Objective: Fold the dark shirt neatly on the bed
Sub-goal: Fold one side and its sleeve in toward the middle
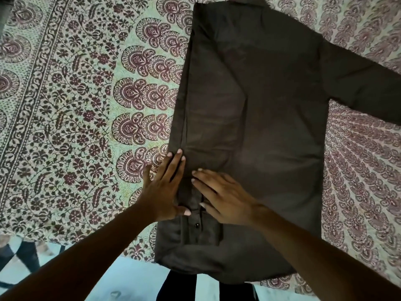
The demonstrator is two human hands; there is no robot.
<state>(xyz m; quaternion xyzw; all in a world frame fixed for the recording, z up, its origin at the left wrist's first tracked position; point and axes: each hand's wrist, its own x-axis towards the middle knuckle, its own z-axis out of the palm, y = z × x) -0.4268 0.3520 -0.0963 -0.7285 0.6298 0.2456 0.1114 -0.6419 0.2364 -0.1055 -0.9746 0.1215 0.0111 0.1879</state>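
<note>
The dark shirt [256, 118] lies flat on the bed, collar end far from me and hem hanging a little over the near edge. Its left side is folded inward, with that sleeve laid lengthwise along the left edge and a buttoned cuff near my hands. The other sleeve [364, 85] stretches out to the right. My left hand [165, 185] rests flat with fingers spread on the shirt's folded left edge, partly on the sheet. My right hand [221, 198] presses palm-down on the folded sleeve beside it. Neither hand grips anything.
A patterned bedsheet [76, 118] in pale green and maroon covers the bed. The bed's near edge [91, 246] runs across the bottom left, with light floor [121, 279] below it. Dark trouser legs show under the shirt hem at the bottom.
</note>
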